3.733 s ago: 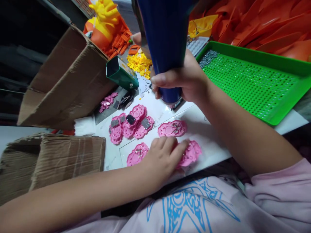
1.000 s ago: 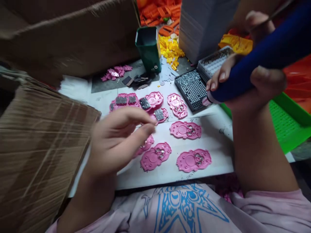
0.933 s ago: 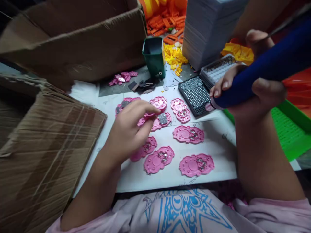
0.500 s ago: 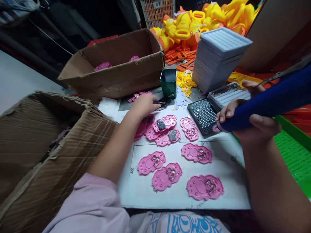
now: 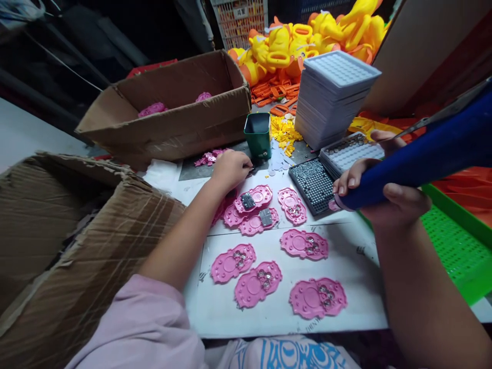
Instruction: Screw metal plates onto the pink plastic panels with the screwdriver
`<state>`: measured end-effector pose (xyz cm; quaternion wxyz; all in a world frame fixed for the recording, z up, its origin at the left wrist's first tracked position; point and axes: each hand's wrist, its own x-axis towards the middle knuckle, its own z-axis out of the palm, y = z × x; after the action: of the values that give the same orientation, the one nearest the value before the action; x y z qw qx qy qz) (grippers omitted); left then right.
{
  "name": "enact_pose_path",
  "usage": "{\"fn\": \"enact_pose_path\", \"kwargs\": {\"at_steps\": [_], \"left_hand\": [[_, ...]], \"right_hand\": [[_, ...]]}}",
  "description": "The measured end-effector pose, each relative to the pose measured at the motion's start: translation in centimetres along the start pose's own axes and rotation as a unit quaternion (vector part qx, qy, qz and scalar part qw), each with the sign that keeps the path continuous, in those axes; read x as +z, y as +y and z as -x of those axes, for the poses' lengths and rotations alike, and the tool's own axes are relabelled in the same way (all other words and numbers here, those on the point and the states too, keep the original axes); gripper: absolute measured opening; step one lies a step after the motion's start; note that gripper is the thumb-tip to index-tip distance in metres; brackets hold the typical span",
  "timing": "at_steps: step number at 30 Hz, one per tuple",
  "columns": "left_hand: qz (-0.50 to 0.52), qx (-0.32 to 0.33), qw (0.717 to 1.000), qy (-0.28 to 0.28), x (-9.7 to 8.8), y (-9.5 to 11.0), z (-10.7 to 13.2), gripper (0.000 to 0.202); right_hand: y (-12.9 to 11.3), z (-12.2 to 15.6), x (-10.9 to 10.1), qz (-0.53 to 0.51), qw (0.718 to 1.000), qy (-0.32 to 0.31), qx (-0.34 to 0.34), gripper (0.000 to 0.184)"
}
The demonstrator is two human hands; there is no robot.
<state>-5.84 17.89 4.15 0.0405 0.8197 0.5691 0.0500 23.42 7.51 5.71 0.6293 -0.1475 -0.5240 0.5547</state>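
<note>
My left hand (image 5: 231,170) is at the far side of the white work surface, its fingers pinched together over a pile of small dark pieces beside a green cup (image 5: 258,134). What lies between the fingertips is hidden. My right hand (image 5: 397,205) is wrapped round a blue electric screwdriver (image 5: 418,164), its tip end pointing left, above a black tray of screws (image 5: 313,184). Several pink plastic casings (image 5: 318,298) lie on the surface, many with shiny metal contacts. Two near my left forearm, such as this pink casing (image 5: 253,199), bear a grey rectangular cover.
Cardboard boxes stand at the left (image 5: 96,246) and back (image 5: 169,130). A stack of white trays (image 5: 326,102), yellow toy bodies (image 5: 292,46) and small yellow parts (image 5: 283,130) are behind. A green basket (image 5: 457,246) is at the right.
The whole view has shifted slightly, with things on the table appearing farther left. My left hand's fingers have drawn closer together at the dark pieces. My right hand keeps its hold on the screwdriver.
</note>
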Motion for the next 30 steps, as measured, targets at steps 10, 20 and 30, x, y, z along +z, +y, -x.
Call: {"fn": "enact_pose_path", "kwargs": {"at_steps": [10, 20, 30], "left_hand": [[0.151, -0.011, 0.986, 0.071, 0.9, -0.7, 0.1, 0.038], [0.389, -0.096, 0.911, 0.096, 0.8, -1.7, 0.4, 0.029], [0.517, -0.157, 0.821, 0.185, 0.7, -1.7, 0.1, 0.037]], "right_hand": [[0.2, 0.1, 0.1, 0.015, 1.0, 0.016, 0.004, 0.053], [0.0, 0.0, -0.1, 0.013, 1.0, 0.016, 0.01, 0.058], [0.1, -0.1, 0.0, 0.017, 1.0, 0.025, -0.001, 0.056]]}}
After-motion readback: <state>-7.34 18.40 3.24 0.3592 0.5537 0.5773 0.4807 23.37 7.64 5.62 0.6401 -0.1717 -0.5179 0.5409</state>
